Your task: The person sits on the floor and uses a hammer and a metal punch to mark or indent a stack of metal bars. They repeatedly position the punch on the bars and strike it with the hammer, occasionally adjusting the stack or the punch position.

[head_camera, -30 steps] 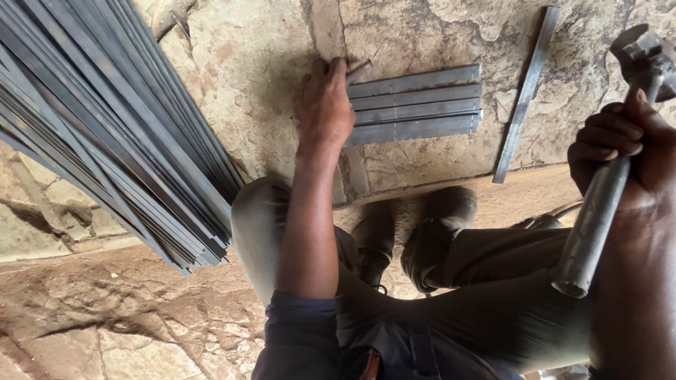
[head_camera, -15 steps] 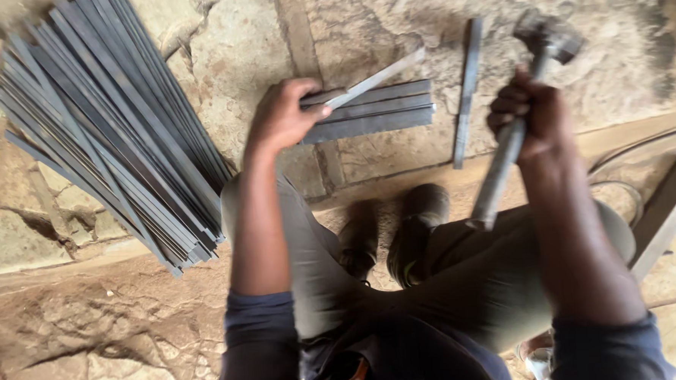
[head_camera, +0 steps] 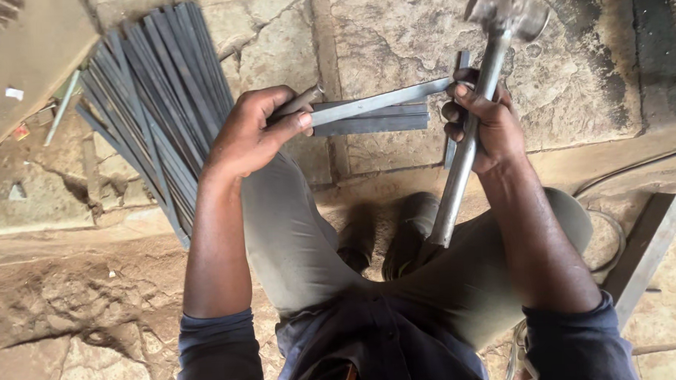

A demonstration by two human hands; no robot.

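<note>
My left hand (head_camera: 256, 133) grips one end of a flat grey metal strip (head_camera: 376, 102) and holds it lifted, nearly level, above the stone floor. My right hand (head_camera: 483, 123) is closed around the steel handle of a hammer (head_camera: 468, 116), head up at the top of the view; its fingers also touch the strip's far end. Beneath the raised strip, a few short flat bars (head_camera: 373, 121) lie side by side on the stone. I am squatting, with my knees and shoes below the hands.
A large fan of long flat metal bars (head_camera: 156, 107) lies on the floor at upper left. A wooden plank (head_camera: 648, 245) and a cable (head_camera: 634, 173) are at right. Cracked stone slabs (head_camera: 591, 72) and bare earth surround me.
My left hand has lifted one strip off the short stack and raised it level. My right hand brought the hammer inward, meeting the strip's far end.
</note>
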